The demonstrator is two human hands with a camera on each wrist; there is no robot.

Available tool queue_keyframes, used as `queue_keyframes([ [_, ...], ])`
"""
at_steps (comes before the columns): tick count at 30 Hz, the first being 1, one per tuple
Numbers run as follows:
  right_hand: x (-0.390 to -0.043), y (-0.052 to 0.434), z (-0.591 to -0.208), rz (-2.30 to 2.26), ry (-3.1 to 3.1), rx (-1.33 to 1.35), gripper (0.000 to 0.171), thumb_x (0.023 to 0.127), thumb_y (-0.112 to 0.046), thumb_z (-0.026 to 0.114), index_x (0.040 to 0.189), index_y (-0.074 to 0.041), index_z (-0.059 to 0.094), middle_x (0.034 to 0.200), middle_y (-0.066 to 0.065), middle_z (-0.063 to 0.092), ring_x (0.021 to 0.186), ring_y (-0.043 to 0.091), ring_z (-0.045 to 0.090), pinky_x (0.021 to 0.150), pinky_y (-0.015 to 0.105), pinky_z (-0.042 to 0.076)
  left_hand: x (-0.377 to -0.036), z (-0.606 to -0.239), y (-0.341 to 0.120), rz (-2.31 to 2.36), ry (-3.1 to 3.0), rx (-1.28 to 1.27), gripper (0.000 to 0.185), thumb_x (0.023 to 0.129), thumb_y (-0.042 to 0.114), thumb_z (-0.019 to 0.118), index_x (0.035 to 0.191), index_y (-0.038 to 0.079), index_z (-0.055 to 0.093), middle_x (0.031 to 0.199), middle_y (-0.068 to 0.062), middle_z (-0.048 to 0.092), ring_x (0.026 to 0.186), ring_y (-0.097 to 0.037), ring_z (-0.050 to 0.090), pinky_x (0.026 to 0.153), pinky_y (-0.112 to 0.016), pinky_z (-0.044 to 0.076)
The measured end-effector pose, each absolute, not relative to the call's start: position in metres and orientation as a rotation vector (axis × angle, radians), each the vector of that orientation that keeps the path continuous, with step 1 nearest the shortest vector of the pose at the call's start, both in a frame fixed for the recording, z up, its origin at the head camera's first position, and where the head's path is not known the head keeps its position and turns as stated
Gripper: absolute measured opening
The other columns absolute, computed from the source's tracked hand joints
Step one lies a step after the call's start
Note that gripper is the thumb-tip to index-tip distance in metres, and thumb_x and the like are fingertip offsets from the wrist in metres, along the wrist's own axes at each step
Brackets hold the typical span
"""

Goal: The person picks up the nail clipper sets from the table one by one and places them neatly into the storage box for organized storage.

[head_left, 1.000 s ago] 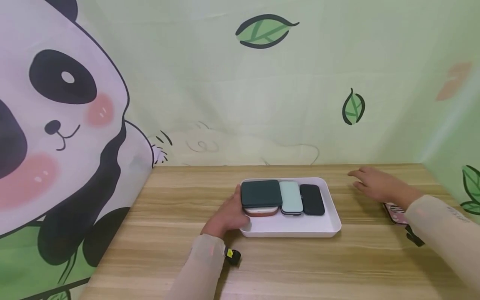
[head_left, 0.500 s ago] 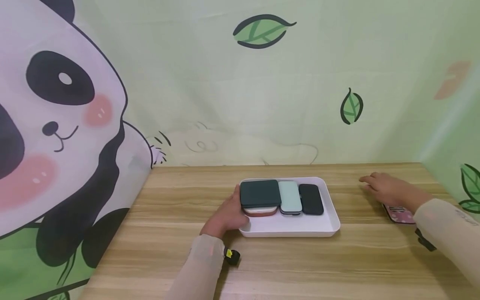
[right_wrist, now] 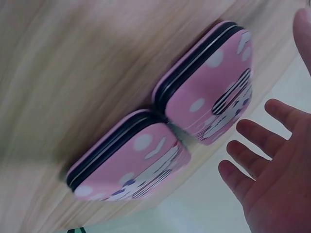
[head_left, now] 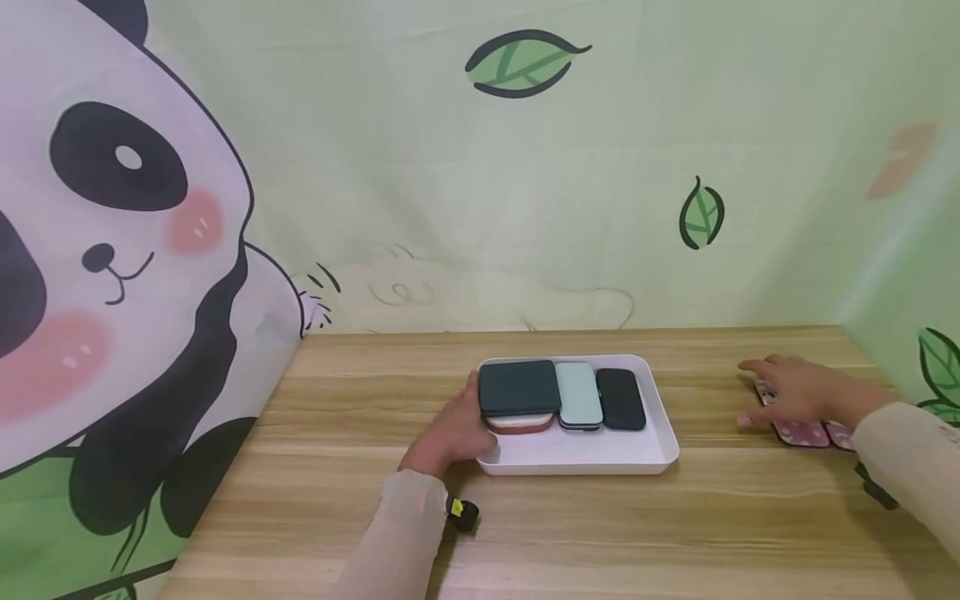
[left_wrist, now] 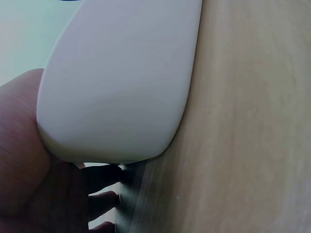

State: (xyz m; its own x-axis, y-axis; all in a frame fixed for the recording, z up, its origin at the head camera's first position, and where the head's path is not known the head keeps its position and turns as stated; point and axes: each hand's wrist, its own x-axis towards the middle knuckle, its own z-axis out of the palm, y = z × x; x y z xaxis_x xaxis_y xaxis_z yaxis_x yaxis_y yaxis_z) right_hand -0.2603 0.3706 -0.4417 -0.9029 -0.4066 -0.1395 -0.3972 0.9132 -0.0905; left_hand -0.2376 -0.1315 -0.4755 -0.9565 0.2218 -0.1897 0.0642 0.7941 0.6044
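A white tray [head_left: 585, 457] lies mid-table. It holds a dark green case [head_left: 519, 387] stacked on a reddish case [head_left: 521, 424], a mint case [head_left: 578, 394] and a black case [head_left: 620, 398]. My left hand [head_left: 456, 432] grips the tray's left edge. In the left wrist view the palm [left_wrist: 24, 160] presses the tray's corner wall [left_wrist: 121, 82] with fingers curled beneath. My right hand [head_left: 786, 392] hovers with spread fingers over two pink spotted cases [head_left: 804, 433] lying side by side at the right. In the right wrist view the hand [right_wrist: 272, 179] is apart from both cases [right_wrist: 214, 92] [right_wrist: 131, 165].
The wooden table [head_left: 570, 533] meets a panda-print cloth wall [head_left: 120, 275] on the left and a leaf-print wall [head_left: 525, 183] behind and to the right. A small black clip [head_left: 465, 512] sits at my left wrist. Bare wood lies in front of the tray.
My right hand has moved right and toward me, from the bare wood beside the tray to above the pink cases. The left hand and tray have stayed put.
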Motion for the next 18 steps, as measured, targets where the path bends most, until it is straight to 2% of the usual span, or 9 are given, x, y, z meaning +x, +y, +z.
queue_keyframes([
  [11, -0.252, 0.384, -0.439, -0.047, 2.832, -0.609, 0.118, 0.059, -0.068, 0.083, 0.143, 0.004, 0.043, 0.133, 0.038, 0.051, 0.119, 0.06, 0.049, 0.092, 0.069, 0.042, -0.239, -0.478, -0.133, 0.876, 2.751, 0.223, 0.112, 0.075, 0.016, 0.07, 0.161, 0.009, -0.001, 0.164, -0.016, 0.025, 0.144, -0.03, 0.036, 0.118, -0.046, 0.029],
  [14, -0.248, 0.386, -0.437, -0.068, 2.793, -0.564, 0.121, 0.055, -0.065, 0.087, 0.145, 0.002, 0.042, 0.136, 0.04, 0.047, 0.122, 0.063, 0.045, 0.092, 0.071, 0.04, -0.238, -0.477, -0.133, 0.886, 2.746, 0.225, 0.112, 0.075, 0.017, 0.07, 0.162, 0.009, -0.001, 0.164, -0.016, 0.026, 0.143, -0.03, 0.036, 0.118, -0.046, 0.029],
  [18, -0.244, 0.389, -0.438, -0.109, 2.753, -0.524, 0.121, 0.053, -0.052, 0.093, 0.147, 0.0, 0.038, 0.142, 0.041, 0.041, 0.125, 0.066, 0.038, 0.092, 0.074, 0.037, -0.238, -0.477, -0.133, 0.894, 2.738, 0.223, 0.112, 0.075, 0.017, 0.069, 0.162, 0.009, -0.001, 0.164, -0.016, 0.026, 0.145, -0.031, 0.034, 0.119, -0.047, 0.028],
])
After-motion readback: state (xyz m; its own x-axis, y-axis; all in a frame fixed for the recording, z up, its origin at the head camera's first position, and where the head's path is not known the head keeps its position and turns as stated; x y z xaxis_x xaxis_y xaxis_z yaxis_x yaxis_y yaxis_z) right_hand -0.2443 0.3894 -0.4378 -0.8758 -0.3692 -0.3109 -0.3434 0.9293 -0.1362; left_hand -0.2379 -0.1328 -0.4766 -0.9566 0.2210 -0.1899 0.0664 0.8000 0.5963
